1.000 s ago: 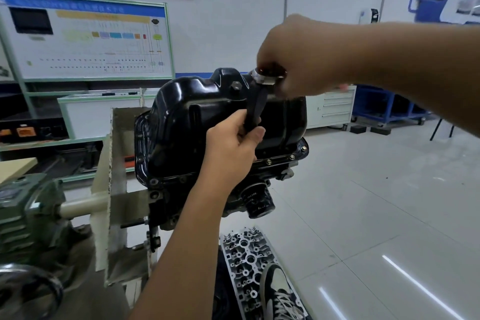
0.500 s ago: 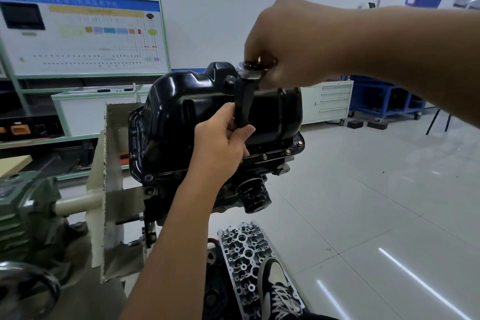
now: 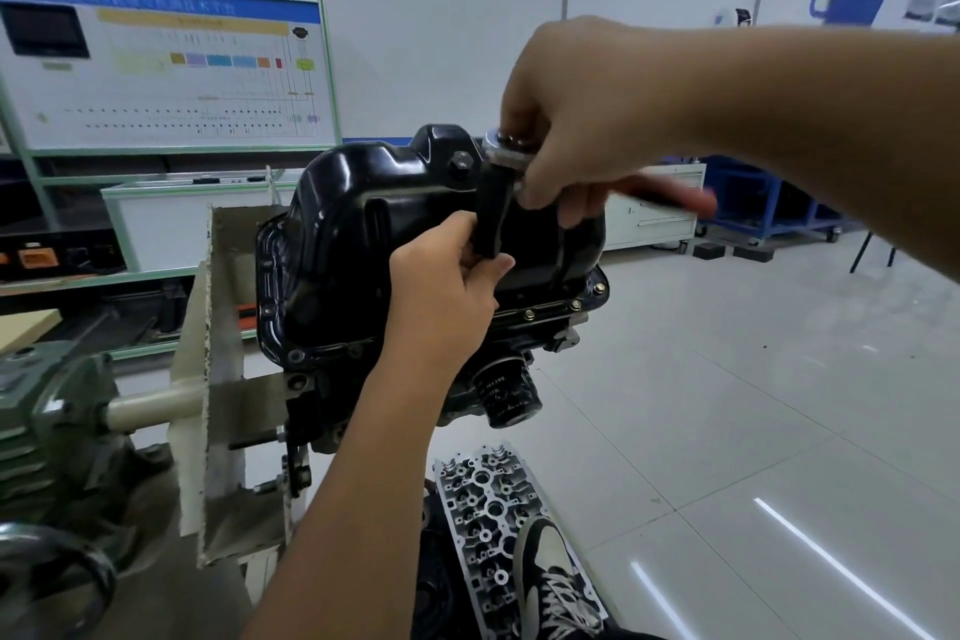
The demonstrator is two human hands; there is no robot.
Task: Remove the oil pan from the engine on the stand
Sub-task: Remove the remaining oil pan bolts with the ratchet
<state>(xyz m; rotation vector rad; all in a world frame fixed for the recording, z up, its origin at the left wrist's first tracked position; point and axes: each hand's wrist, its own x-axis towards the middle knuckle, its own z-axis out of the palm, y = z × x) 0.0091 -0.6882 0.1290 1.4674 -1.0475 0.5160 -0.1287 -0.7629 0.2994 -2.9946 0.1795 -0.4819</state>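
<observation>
The glossy black oil pan (image 3: 374,244) sits on top of the upturned engine (image 3: 467,379), which hangs on the stand's cream bracket (image 3: 208,338). Several brass bolts (image 3: 529,313) line the pan's near flange. A ratchet wrench (image 3: 493,203) stands over the pan, its chrome head up and its black handle pointing down. My left hand (image 3: 447,296) grips the lower end of the handle. My right hand (image 3: 576,140) curls over the chrome head from above and hides what sits under it.
A black oil filter (image 3: 506,395) sticks out under the engine. A bare cylinder head (image 3: 483,525) lies on the floor beside my shoe (image 3: 550,582). The stand's green gearbox (image 3: 47,416) is at left. Shelves and a white cabinet (image 3: 654,213) stand behind.
My left hand has slid the wrench handle a little leftward on the pan. My right hand stays over the wrench head, its fingers shifting. The view has dipped slightly.
</observation>
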